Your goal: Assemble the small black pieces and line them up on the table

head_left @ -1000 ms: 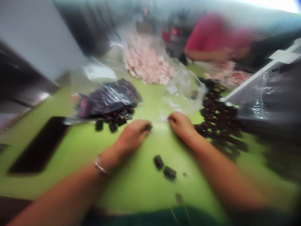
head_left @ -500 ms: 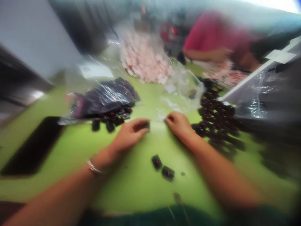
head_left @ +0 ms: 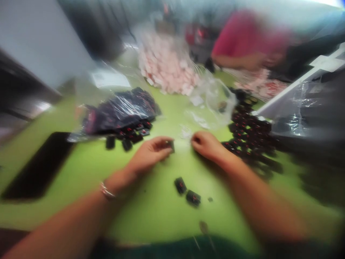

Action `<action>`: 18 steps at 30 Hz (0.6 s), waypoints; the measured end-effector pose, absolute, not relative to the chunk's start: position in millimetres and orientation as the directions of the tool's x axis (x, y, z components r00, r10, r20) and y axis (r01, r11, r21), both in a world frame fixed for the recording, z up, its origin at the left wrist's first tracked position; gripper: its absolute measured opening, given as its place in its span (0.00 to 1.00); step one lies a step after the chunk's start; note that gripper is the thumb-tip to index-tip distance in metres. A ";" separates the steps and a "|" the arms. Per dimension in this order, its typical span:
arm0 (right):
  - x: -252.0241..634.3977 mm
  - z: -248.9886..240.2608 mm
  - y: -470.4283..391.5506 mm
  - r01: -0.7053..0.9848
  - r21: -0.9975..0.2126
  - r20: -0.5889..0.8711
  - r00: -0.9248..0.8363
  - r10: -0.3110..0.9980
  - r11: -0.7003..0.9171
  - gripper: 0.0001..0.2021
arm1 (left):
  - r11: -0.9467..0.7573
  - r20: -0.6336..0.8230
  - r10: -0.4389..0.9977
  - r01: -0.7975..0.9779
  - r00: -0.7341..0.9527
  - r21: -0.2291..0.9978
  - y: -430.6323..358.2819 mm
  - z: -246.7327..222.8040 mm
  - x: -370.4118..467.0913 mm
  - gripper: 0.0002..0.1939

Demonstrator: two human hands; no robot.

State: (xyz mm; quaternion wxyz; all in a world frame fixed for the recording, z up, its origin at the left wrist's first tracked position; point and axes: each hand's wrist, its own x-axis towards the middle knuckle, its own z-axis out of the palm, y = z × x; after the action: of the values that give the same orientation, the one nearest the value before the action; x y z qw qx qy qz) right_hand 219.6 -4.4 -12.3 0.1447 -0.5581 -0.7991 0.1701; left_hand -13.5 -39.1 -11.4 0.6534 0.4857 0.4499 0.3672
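Observation:
Between the thumb and fingers of my left hand (head_left: 152,153) is a small black piece (head_left: 171,145). My right hand (head_left: 206,144) is closed at the right edge of a scatter of tiny white bits (head_left: 184,131); whatever its fingertips hold is too small to make out. Nearer to me on the green table (head_left: 159,212), one black block (head_left: 180,185) lies beside another black block (head_left: 193,198), both with reddish marks. A tiny dark chip (head_left: 210,199) is to their right.
A clear bag of dark pieces (head_left: 124,108) lies left, near a black slab (head_left: 37,165). Behind are pale pink pieces (head_left: 167,68) and a crumpled clear bag (head_left: 215,100). Many black blocks (head_left: 248,133) are piled right. A person in pink (head_left: 239,39) is across the table.
My right hand has shifted slightly to the right, its fingers still closed. My left hand keeps hold of the black piece, almost unmoved. The person's hands across the table have moved.

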 end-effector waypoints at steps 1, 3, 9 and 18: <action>218.8 -11.4 -4.7 0.844 -0.450 0.056 -0.300 0.952 0.293 0.05 | 0.256 -0.228 0.919 -0.047 0.321 0.966 -38.7 -11.6 -13.5 0.21; 215.7 -7.0 -7.5 0.813 -0.529 0.091 -0.232 0.968 0.244 0.05 | 0.257 -0.222 0.922 -0.070 0.317 0.964 -38.3 -11.7 -13.4 0.21; 190.0 19.3 -36.0 0.529 -0.837 0.030 -0.216 0.976 0.143 0.03 | 0.366 -0.274 0.876 -0.177 0.398 0.914 -42.2 -8.2 -12.1 0.20; 184.7 -0.7 -40.6 0.707 -0.641 0.084 -0.322 0.943 0.298 0.05 | 0.270 -0.205 0.923 -0.168 0.326 0.948 -37.7 -11.8 -14.7 0.20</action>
State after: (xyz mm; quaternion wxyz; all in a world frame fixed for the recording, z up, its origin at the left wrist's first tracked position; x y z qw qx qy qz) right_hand 184.7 -40.6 -0.7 0.2310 -0.5346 -0.7718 0.2553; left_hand -14.7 -37.7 -11.8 0.6781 0.4508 0.4185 0.4023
